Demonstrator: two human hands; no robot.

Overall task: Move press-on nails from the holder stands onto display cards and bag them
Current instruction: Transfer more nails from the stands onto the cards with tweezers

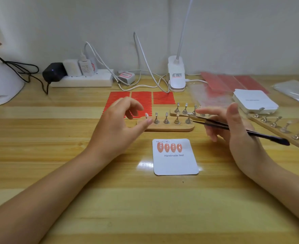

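A white display card (175, 162) printed "Handmade Nail" lies in front of me with several pink press-on nails (169, 147) in a row at its top. Behind it is a wooden holder stand (169, 128) with metal pegs. One pale nail (146, 115) sits on its leftmost peg. My left hand (122, 120) hovers at that end, fingers loosely curled, thumb tip at the stand's edge. My right hand (236, 127) grips dark tweezers (242, 130) whose tips reach a pale nail (190, 114) at the stand's right end. A second stand (176, 112) lies just behind.
A third stand (284, 133) lies angled at the right. A stack of blank cards (254, 101), clear bags (294, 90) and red sheets (233, 81) are at the back right. Red adhesive tabs (141, 98), a power strip (81, 80), a clip lamp (176, 76) and a white dome lamp (0, 81) line the back.
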